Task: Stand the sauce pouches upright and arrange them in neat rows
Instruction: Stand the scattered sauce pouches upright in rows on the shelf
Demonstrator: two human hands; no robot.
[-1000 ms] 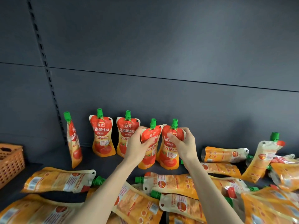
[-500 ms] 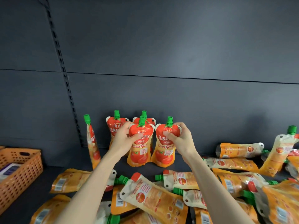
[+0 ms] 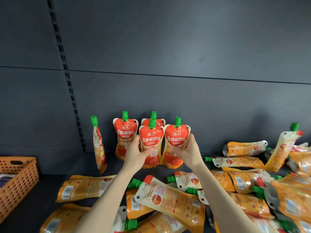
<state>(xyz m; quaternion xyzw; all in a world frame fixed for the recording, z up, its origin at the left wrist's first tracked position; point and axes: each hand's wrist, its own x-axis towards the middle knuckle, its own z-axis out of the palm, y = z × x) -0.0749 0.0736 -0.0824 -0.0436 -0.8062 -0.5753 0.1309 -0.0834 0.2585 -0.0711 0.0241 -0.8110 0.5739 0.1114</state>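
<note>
Left hand (image 3: 135, 153) wraps its fingers and thumb around the waist of the middle pouch (image 3: 151, 140), gripping it from the left side. Right hand (image 3: 191, 153) grips the right pouch (image 3: 176, 138) the same way from the right side. Both pouches stand side by side, touching, near the back of a dark shelf (image 3: 50, 190). Their bases seem to rest on it, though the wrists hide part of that line.

Each held pouch has its long axis vertical, green cap up, red tomato label facing the viewer.

To finish this step well, press the two bases flat and level the caps. Keep the labels square to the front and let go gently, since soft pouches likely tip easily.

From left to right across the shelf:
- An orange basket (image 3: 18, 180) sits at the far left.
- A side-on pouch (image 3: 99, 148) stands edge toward the viewer, tilted slightly.
- A back pouch (image 3: 125, 132) stands upright, label forward, and a hidden pouch (image 3: 155, 121) shows only its top behind the middle one.
- Flat pouches (image 3: 170, 199) lie scattered in front, long axes roughly horizontal, caps pointing mostly left.
- A leaning pouch (image 3: 284, 147) slants at the far right, cap up.
</note>
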